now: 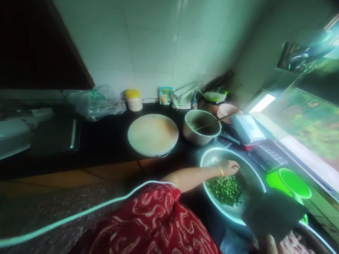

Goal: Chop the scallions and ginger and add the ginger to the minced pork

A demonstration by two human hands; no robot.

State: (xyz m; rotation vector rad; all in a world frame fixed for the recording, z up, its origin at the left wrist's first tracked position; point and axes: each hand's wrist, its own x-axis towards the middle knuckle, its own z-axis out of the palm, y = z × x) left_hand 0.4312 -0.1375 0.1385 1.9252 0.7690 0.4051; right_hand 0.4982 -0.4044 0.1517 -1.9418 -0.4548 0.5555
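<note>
your left hand (230, 168) is over the metal basin (248, 166), just above the chopped greens (227, 192), which lie heaped on the basin's floor, toward its near left side. its fingers are curled in, thumb side up, but you cannot tell from this view whether anything is pinched between them. a gold bangle (221, 171) sits at that wrist, and your forearm comes out of the red patterned sleeve (158, 195), crossing the basin's left rim.

your right hand (276, 253) is low at the picture's bottom edge, partly cut off, with its visible fingers bent closed on the near edge of a dark flat slab (274, 214). that slab stands in front of the basin's right rim and hides part of it; it is too dark for you to make out what it is.

beside your right hand, pink and white pieces (300, 250) show at the lower right. beyond the slab is a bright green tub (277, 180), near the window (316, 124). past the basin you have a deep pot (197, 138) with a long handle (218, 120) leaning out of it, and left of the pot a round pale disc (152, 135) on the dark counter (102, 143)
</note>
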